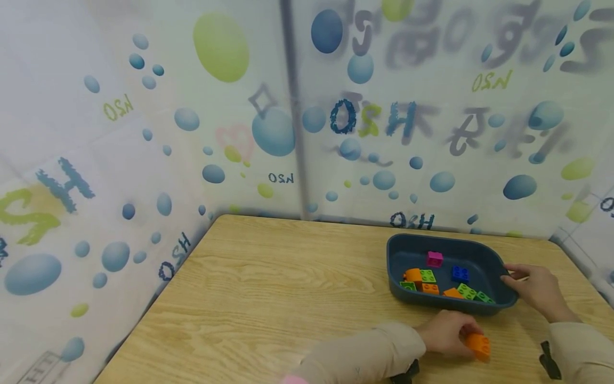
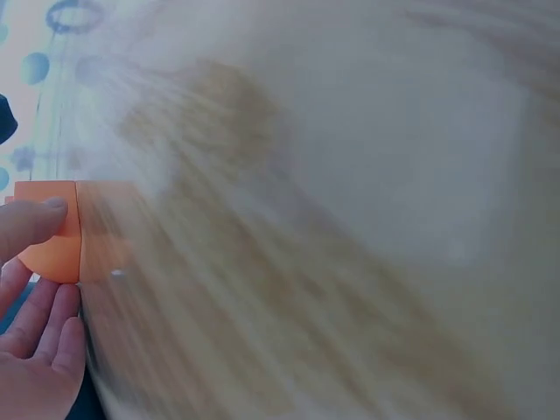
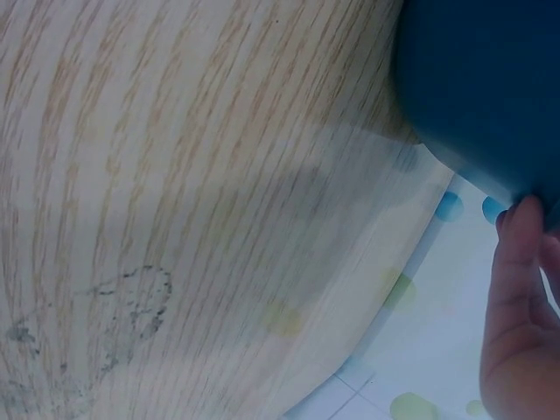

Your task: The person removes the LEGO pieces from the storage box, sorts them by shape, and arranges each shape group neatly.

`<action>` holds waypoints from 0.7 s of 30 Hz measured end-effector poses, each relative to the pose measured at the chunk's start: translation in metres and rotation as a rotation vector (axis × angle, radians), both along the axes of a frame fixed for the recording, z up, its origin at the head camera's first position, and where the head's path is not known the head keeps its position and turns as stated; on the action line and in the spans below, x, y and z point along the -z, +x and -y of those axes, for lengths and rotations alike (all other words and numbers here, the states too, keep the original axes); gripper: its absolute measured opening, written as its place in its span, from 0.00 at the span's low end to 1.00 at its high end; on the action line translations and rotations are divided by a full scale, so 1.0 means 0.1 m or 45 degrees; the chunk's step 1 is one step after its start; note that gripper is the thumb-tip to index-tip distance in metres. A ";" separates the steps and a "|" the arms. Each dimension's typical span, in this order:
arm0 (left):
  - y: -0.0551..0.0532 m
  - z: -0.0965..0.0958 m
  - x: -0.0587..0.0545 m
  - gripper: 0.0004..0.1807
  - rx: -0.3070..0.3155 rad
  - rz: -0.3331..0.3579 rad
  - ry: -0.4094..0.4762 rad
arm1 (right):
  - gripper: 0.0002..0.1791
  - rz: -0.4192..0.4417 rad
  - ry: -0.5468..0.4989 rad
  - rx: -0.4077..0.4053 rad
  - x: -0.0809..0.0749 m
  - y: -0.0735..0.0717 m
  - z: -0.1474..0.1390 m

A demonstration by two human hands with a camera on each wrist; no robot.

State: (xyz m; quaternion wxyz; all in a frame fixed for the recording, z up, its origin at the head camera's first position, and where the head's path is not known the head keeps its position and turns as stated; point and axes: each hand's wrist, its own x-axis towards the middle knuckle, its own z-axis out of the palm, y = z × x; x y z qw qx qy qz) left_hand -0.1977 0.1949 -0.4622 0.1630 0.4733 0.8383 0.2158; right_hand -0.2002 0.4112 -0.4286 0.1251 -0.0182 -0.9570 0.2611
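Note:
Between thumb and fingers, my left hand (image 1: 448,333) pinches an orange toy building block (image 1: 478,346) in front of the bin. In the left wrist view that orange block (image 2: 51,232) shows a flat side and a rounded lower edge, the thumb lying across it. My right hand (image 1: 537,288) grips the right end of a dark blue plastic bin (image 1: 398,250) by its rim. Several blocks lie inside: a pink block (image 1: 434,259), a blue block (image 1: 460,274), a light green block (image 1: 427,276) and an orange block (image 1: 430,288) among them. The right wrist view shows fingers (image 3: 523,232) at the bin's edge.
The wood-grain table (image 1: 268,277) spreads out to the left of the bin. Behind it hangs a white curtain (image 1: 307,106) printed with bubbles and letters, close along the table's back and left edges. Dark smudges (image 3: 131,306) mark the tabletop in the right wrist view.

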 end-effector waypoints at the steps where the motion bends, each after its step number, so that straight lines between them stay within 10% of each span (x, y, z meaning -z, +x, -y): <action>1: 0.00 -0.02 0.00 0.20 -0.015 -0.003 -0.005 | 0.19 -0.001 0.000 0.000 0.00 0.00 0.00; 21: 0.07 -0.38 0.02 0.20 -0.198 0.035 0.119 | 0.18 -0.019 -0.001 -0.002 0.01 -0.01 -0.01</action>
